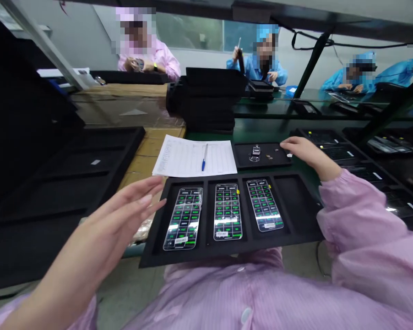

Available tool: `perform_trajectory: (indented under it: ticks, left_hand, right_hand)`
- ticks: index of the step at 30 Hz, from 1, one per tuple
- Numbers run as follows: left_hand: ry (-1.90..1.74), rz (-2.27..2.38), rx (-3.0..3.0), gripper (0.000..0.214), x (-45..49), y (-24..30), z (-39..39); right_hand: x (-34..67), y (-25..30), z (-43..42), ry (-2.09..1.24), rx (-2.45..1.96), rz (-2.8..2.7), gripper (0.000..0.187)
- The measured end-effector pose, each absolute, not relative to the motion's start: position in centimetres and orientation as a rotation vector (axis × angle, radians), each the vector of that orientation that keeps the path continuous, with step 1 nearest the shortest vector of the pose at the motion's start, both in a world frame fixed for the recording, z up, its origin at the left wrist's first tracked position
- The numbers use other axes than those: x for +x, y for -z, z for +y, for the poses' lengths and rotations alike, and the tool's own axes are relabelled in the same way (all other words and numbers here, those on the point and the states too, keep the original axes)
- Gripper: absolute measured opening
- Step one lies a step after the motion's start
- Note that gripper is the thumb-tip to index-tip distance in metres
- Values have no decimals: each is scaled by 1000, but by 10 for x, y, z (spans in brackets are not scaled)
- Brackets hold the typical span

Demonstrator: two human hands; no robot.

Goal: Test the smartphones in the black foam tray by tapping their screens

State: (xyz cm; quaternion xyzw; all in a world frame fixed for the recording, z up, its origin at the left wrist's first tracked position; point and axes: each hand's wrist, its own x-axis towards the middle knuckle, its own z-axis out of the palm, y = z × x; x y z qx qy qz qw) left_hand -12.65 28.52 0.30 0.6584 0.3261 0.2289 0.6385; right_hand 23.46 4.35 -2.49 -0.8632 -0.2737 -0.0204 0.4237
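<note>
Three smartphones lie in a black compartment tray, their lit screens showing grids with green labels: a left phone [184,220], a middle phone [227,213] and a right phone [264,205]. The compartment tray [223,251] sits at the table's near edge, above my lap. My left hand [124,220] hovers by its left end, fingers stretched out, holding nothing. My right hand [307,153] reaches past its far right corner, fingers extended, close to the right end of a small black tray [242,160]. In that small tray lie a metal-and-clear object [255,153] and several tiny pieces.
Printed sheets [172,156] with a blue pen [204,158] lie behind the phones. Large black trays stand at left [89,183] and right [357,160]. A stack of black trays [209,101] rises behind the sheets. Several co-workers sit across the bench under an overhead shelf.
</note>
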Motion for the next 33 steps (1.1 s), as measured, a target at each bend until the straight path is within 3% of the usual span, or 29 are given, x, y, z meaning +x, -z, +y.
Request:
perform_trajectory:
  ticks: [4,7,11,22,26,33]
  left_hand:
    - [-566,777,1781,36,-141,40,298]
    - [-595,755,1996,41,-149,74,303]
    - [-607,789,2176,42,-151,100,302]
    - [-592,695,2414,35,-121,71,319]
    - [-578,689,2316,42,-101,77,333]
    - [-570,671,1945,65,-80,102,341]
  right_hand:
    - [172,28,3,-20,-2260,-876,25]
    - [120,55,-20,-129,-2332,-843,32]
    - [83,99,-29,-38,-2377,-673,42]
    - [79,108,2,165,-2606,-942,38]
    - [80,122,6,235,-2672,-925,35]
    - [99,144,3,-1,-2483,-733,40]
